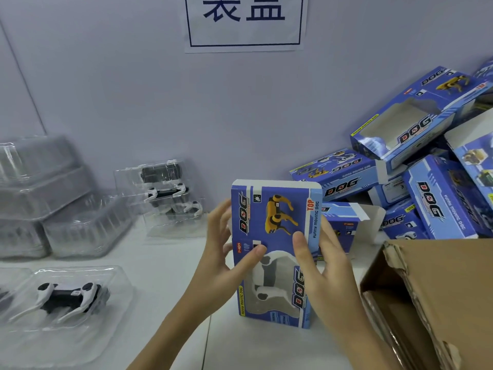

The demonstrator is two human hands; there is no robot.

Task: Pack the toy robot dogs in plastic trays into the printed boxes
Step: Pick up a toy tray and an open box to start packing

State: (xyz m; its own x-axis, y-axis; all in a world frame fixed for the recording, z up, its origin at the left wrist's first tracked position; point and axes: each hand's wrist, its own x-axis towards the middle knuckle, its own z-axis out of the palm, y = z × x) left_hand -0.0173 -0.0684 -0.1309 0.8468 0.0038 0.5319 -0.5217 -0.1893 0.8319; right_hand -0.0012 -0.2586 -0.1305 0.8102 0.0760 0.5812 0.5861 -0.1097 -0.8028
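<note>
Cool, even light is falling across the white table (170,265), casting faint shadows; stacked clear trays (40,193) left of it are blurring, wide-angle edges bending.

I see a white table (170,263) carrying, left of my fingers, 1 tray with a white-and-black toy dog (70,296), stacked empty trays (45,198) and more trayed dogs (168,193), while right of them lie a heap of blue printed boxes (416,156) and a brown carton (437,297).
</note>
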